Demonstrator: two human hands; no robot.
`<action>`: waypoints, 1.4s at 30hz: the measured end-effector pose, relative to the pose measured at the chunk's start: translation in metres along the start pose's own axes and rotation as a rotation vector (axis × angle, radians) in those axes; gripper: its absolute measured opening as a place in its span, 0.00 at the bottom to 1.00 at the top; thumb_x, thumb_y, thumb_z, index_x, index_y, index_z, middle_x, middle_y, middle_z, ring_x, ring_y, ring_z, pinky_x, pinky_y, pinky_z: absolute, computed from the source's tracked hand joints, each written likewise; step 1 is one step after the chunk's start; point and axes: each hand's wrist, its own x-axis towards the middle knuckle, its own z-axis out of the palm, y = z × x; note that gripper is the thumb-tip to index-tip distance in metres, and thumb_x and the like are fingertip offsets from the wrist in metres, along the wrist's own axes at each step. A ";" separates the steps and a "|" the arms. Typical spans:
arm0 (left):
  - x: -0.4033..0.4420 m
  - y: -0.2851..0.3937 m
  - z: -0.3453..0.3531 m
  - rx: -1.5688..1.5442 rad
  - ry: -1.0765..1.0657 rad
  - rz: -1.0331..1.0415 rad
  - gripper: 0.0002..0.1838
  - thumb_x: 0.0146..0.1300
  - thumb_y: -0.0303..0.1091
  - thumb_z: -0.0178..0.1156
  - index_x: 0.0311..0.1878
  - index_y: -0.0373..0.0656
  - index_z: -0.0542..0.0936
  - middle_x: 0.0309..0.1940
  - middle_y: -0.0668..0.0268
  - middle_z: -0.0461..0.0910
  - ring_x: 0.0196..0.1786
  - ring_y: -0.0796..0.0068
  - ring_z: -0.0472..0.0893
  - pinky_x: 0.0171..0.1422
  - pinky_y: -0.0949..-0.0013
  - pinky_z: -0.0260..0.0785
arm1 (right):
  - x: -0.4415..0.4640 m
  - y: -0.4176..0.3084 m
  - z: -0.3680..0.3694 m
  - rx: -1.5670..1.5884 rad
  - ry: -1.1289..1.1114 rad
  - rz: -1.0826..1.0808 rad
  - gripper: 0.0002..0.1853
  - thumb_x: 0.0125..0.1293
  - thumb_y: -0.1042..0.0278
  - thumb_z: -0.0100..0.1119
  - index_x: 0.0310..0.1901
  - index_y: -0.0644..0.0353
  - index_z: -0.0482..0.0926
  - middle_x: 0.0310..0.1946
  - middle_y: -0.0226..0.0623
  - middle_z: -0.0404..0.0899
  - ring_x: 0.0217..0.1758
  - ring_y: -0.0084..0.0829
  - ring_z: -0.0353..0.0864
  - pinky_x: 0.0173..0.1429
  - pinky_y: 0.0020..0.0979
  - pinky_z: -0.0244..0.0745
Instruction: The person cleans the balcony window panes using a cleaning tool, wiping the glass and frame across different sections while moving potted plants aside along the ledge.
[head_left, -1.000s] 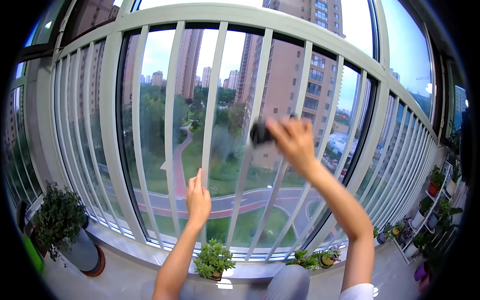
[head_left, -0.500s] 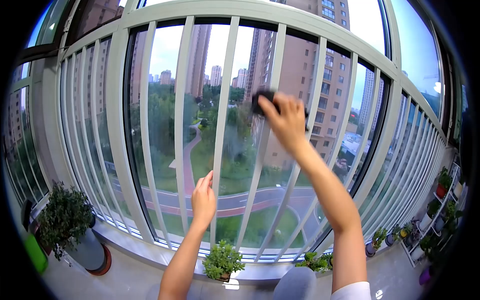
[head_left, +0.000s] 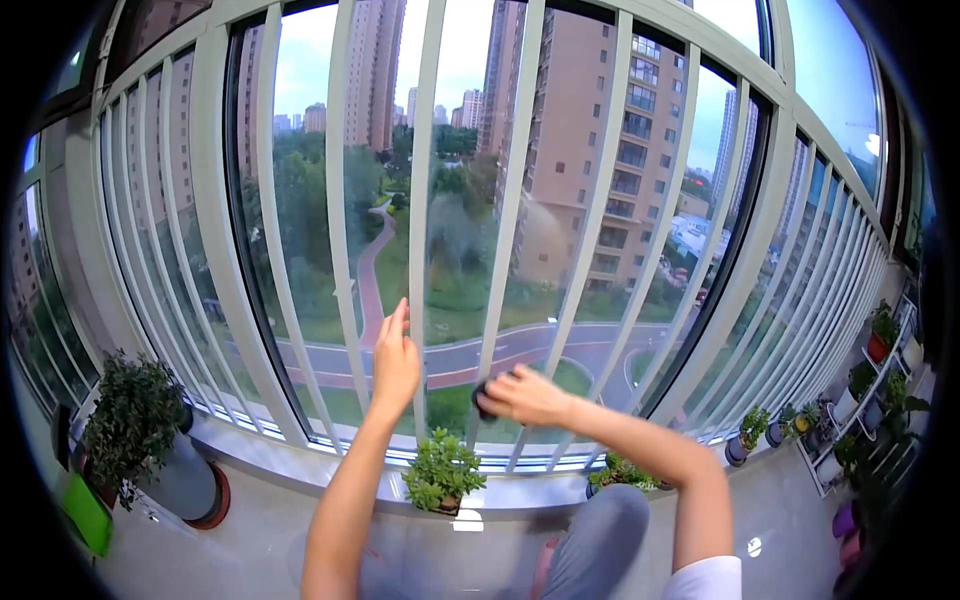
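Observation:
White vertical bars [head_left: 419,200] stand in front of a large window. My left hand [head_left: 396,362] is raised against one bar, fingers pointing up and pressed together at its side; whether they wrap round it is hidden. Low at the window, my right hand [head_left: 527,397] grips a black object [head_left: 486,398] beside a bar further right. The black thing is partly covered by my fingers, and its exact shape cannot be made out. Smears show on the glass [head_left: 455,230] above my hands.
Below my hands a leafy green potted plant [head_left: 444,472] sits on the low ledge. A large grey pot [head_left: 180,480] with a bush stands at the left. More pots line the right side by a white plant rack [head_left: 860,420]. My bent knee [head_left: 610,520] is near the ledge.
My right hand has moved down from the upper window with the black object in it. My left hand stays by the same bar. The view has tilted down somewhat.

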 end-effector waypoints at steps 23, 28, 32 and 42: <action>-0.083 -0.077 0.016 -0.259 -0.131 -0.423 0.30 0.64 0.13 0.41 0.68 0.39 0.76 0.59 0.61 0.78 0.62 0.67 0.81 0.65 0.66 0.72 | -0.056 -0.116 0.119 -0.209 0.015 0.418 0.28 0.63 0.66 0.54 0.66 0.58 0.76 0.53 0.31 0.74 0.54 0.28 0.73 0.54 0.32 0.61; -0.091 -0.083 0.004 -0.383 -0.171 -0.501 0.28 0.66 0.17 0.42 0.67 0.41 0.77 0.57 0.62 0.81 0.61 0.68 0.81 0.62 0.66 0.73 | -0.073 -0.204 0.189 0.125 -0.155 0.490 0.24 0.64 0.66 0.52 0.61 0.58 0.78 0.54 0.33 0.76 0.57 0.30 0.74 0.55 0.31 0.65; -0.115 -0.124 -0.005 -0.378 -0.193 -0.825 0.25 0.67 0.20 0.43 0.63 0.40 0.80 0.55 0.60 0.84 0.57 0.70 0.82 0.57 0.69 0.72 | -0.056 -0.277 0.231 0.365 -0.167 1.054 0.15 0.62 0.63 0.56 0.50 0.52 0.81 0.44 0.34 0.73 0.53 0.36 0.72 0.54 0.38 0.65; -0.273 -0.248 0.023 -0.249 -0.556 -1.358 0.21 0.71 0.47 0.55 0.63 0.51 0.80 0.49 0.73 0.81 0.49 0.78 0.77 0.46 0.67 0.70 | -0.081 -0.285 0.222 0.233 -0.408 1.171 0.13 0.62 0.67 0.56 0.48 0.57 0.78 0.43 0.37 0.76 0.46 0.38 0.79 0.45 0.42 0.73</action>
